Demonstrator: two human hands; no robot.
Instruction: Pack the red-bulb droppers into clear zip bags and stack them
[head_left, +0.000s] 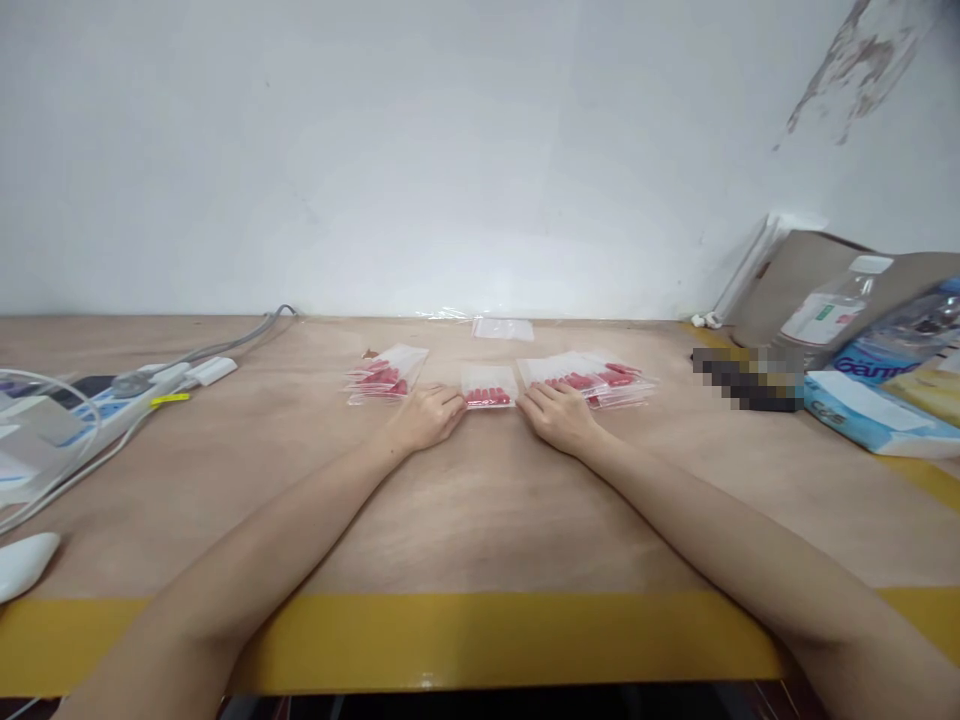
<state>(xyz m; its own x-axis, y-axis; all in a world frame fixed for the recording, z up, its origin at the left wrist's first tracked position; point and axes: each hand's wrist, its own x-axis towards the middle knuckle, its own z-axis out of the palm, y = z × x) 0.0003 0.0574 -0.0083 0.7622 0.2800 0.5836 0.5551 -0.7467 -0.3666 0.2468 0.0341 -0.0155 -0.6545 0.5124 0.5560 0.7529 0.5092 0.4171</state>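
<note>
Between my hands lies a small clear plastic bag (489, 384) with several red pieces along its near edge; their exact kind is too small to make out. My left hand (430, 416) has its fingers closed at the bag's left near corner. At the right near corner, the fingers of my right hand (559, 412) are pressed together on the bag's edge. A stack of similar filled bags (386, 375) lies just left of my left hand. Beyond and right of my right hand spreads another pile of filled bags (600, 376), partly covered by that hand.
A flat white packet (503, 329) lies by the wall. On the left are a power strip (112, 405) with cables and a white mouse-like object (26, 565). Bottles (832, 310) and a blue tissue pack (877, 415) stand at right. Yellow tape (480, 640) lines the table's front edge.
</note>
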